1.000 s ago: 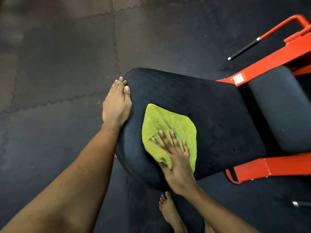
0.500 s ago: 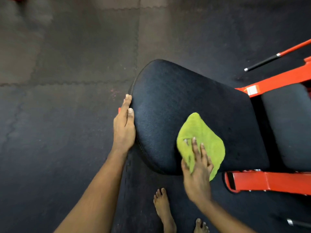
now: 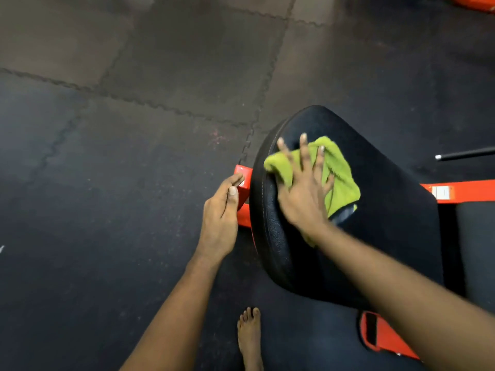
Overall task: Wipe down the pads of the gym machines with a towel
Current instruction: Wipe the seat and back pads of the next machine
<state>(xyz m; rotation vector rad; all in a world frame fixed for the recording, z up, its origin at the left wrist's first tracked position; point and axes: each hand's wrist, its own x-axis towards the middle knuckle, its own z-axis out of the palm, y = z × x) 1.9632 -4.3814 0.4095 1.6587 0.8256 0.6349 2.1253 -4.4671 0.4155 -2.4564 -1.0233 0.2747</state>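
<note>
While the right grip (image 3: 305,194), a bare hand with fingers spread flat, presses a crumpled lime-green terry towel (image 3: 340,178) onto the rounded end of a black padded vinyl machine pad (image 3: 388,210), the left grip (image 3: 219,218) rests with straight, relaxed fingers against the orange steel frame (image 3: 242,180) beside it, holding nothing. To wipe well, use a flat palm and even pressure, overlap strokes across the stitched edge, and brace the frame with the left grip.
</note>
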